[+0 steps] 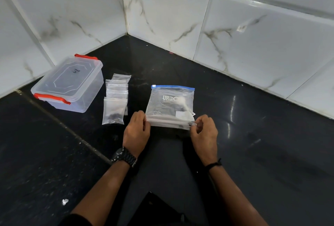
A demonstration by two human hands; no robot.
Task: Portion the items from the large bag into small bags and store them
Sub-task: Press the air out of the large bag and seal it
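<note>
Nearest you, your left hand and right hand each pinch one end of the near edge of the large clear zip bag with the blue slider strip, which lies flat on the black polished floor between them. It looks light, limp and slippery, so I'd hold the stiffer edge or slider strip, not the film. Just left lie the small clear filled bags in an overlapping row, beyond them the closed clear plastic box with red clips; nothing blocks the way.

The large bag has small print too blurred to read. Both hands cover its near corners. The stacked small bags overlap, so their number stays unclear.
</note>
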